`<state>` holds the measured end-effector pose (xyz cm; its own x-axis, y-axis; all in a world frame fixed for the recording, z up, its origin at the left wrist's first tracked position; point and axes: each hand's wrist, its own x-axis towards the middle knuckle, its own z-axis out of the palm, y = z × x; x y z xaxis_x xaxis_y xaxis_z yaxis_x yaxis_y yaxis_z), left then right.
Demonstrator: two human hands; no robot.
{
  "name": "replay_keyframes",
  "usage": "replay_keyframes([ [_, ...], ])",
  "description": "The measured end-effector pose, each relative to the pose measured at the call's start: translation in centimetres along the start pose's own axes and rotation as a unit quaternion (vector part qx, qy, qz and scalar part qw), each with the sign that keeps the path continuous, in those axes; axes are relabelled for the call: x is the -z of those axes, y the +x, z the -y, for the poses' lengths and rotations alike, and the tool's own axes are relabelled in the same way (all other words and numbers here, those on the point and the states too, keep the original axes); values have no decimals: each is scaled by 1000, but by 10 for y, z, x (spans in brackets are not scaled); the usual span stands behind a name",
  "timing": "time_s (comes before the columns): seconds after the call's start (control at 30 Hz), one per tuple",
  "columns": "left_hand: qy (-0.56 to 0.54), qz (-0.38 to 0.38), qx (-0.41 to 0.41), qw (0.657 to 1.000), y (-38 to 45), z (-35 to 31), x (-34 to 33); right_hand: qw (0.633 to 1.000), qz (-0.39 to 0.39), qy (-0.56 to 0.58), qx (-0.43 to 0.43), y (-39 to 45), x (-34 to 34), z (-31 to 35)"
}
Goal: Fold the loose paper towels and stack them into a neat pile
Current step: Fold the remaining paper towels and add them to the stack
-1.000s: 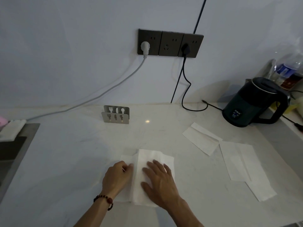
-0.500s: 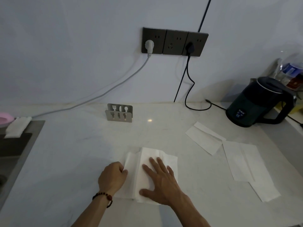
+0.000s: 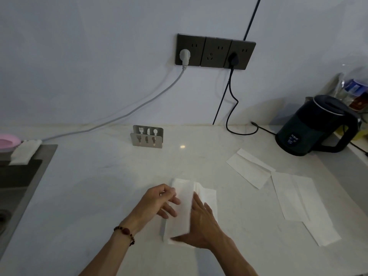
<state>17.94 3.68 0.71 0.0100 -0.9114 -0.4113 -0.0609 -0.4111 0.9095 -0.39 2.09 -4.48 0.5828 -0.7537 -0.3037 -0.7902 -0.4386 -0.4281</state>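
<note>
A white paper towel (image 3: 184,204) lies on the pale counter in front of me, partly folded. My left hand (image 3: 159,202) pinches its left flap and holds it lifted over the middle of the sheet. My right hand (image 3: 201,222) lies flat on the towel's right half, fingers straight, with the raised flap covering its fingertips. To the right lie three loose paper towels: one folded strip (image 3: 250,169) farther back, one wide sheet (image 3: 292,198) and one long sheet (image 3: 320,228) partly under it.
A metal napkin holder (image 3: 147,136) stands at the back centre. A dark electric kettle (image 3: 316,126) sits at the back right, its black cable (image 3: 233,108) running to the wall sockets (image 3: 215,50). A sink (image 3: 18,184) lies at the left edge.
My left hand has lifted the towel's left flap and swung it rightward over the sheet. My right hand stays pressed on the right half.
</note>
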Motion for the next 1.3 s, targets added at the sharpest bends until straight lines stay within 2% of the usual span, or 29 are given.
replay_keyframes([
  [0.07, 73, -59, -22, 995, 3, 8, -2, 997, -56, 61, 4, -2, 6, -1],
  [0.13, 218, -114, -63, 967, 7, 24, 0, 980, -150, 127, -39, -6, 11, 0],
  [0.23, 329, -95, -110, 933, 11, 43, -1, 946, -219, 213, -112, -12, 13, 3],
  [0.33, 355, -76, -136, 922, 12, 50, -3, 936, -223, 241, -122, -13, 13, 5],
  [0.5, 423, -59, -163, 890, 13, 52, -8, 954, -213, 178, -115, -12, 7, 1],
  [0.63, 516, -5, -196, 834, 16, 53, -10, 960, -207, 147, -119, -10, 4, -2],
  [0.7, 536, 31, -207, 818, 18, 55, -11, 966, -193, 114, -125, -10, 2, -2],
  [0.83, 555, 53, -194, 807, 21, 54, -12, 972, -179, 62, -139, -10, -2, -6],
  [0.97, 551, 35, -178, 815, 22, 46, -16, 967, -190, 90, -141, -12, -2, -13],
  [1.13, 511, -37, -223, 829, 31, 28, -45, 947, -247, 123, -166, -17, 7, -36],
  [1.3, 497, -3, -272, 824, 56, 21, -95, 936, -254, 96, -226, -25, 38, -101],
])
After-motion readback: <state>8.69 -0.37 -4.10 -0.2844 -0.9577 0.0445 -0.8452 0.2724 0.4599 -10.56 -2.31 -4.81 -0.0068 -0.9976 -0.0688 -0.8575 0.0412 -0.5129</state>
